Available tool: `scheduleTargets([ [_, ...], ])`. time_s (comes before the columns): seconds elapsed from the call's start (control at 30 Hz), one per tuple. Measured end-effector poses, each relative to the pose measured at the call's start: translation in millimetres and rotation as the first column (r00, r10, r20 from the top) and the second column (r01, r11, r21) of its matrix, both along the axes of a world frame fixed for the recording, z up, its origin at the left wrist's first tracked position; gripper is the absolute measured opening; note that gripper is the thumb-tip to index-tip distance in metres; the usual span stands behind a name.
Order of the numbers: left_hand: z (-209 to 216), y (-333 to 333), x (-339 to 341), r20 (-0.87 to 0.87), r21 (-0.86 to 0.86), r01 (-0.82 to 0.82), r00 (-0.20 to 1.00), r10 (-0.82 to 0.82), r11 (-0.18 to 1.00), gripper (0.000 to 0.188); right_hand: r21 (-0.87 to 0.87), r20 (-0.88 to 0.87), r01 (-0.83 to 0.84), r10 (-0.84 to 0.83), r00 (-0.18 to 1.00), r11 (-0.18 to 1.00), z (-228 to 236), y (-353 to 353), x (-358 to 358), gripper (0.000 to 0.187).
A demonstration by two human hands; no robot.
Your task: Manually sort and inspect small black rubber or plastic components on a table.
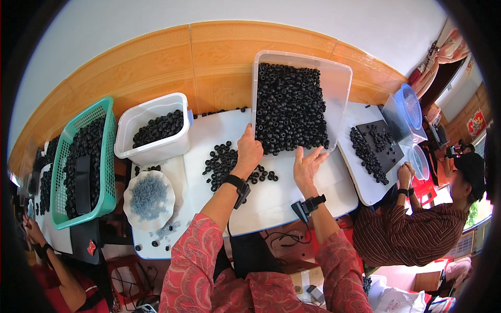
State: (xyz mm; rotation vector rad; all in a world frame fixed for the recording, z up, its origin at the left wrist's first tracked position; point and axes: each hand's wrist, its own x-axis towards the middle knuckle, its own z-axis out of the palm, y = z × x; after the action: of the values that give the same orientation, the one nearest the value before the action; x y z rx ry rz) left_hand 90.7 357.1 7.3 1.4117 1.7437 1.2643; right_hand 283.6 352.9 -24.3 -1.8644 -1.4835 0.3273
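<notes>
- Tilted bin of rings centre, both hands at its near edge
- Loose rings left of it
- Tub, then basket, further left
- Dish before tub

The clear rectangular plastic bin, tilted with its open side facing the person, is filled with small black rings that spill from its lower edge onto the white bench.

A green basket of black rings is sitting at the left, a white tub beside it. A scalloped white dish is lying below. At the right, blue sieves are stacking above a seated person.
</notes>
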Motion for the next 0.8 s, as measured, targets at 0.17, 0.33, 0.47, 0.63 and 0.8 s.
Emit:
scheduleTargets([
  [0.17,0.1,1.4,-0.6,0.014,0.025,0.0,1.0,0.0,1.0,0.056,0.076,-0.028,-0.044,0.046,0.999,0.996,-1.7,-3.7,23.6,0.094],
  [0.33,-22.3,9.5,-12.8,-0.193,0.242,-0.064,0.975,0.112,0.968,0.063,0.197,-0.073,-0.004,0.019,0.997,0.98,2.7,-0.9,37.5,0.093],
  [0.47,-6.2,4.4,-7.7,-0.03,0.151,-0.012,0.999,0.017,0.988,0.063,0.189,-0.07,-0.032,0.046,0.996,0.982,1.1,8.9,51.4,0.094],
  [0.63,14.5,-5.1,-6.1,0.175,0.007,0.044,0.984,-0.045,0.999,0.059,0.175,-0.106,-0.067,0.087,0.991,0.982,-2.8,14.9,51.0,0.102],
  [0.8,-7.5,4.2,-19.4,-0.09,0.205,-0.052,0.993,0.072,0.977,0.047,0.124,-0.123,-0.096,0.111,0.986,0.988,2.3,12.5,38.1,0.112],
])
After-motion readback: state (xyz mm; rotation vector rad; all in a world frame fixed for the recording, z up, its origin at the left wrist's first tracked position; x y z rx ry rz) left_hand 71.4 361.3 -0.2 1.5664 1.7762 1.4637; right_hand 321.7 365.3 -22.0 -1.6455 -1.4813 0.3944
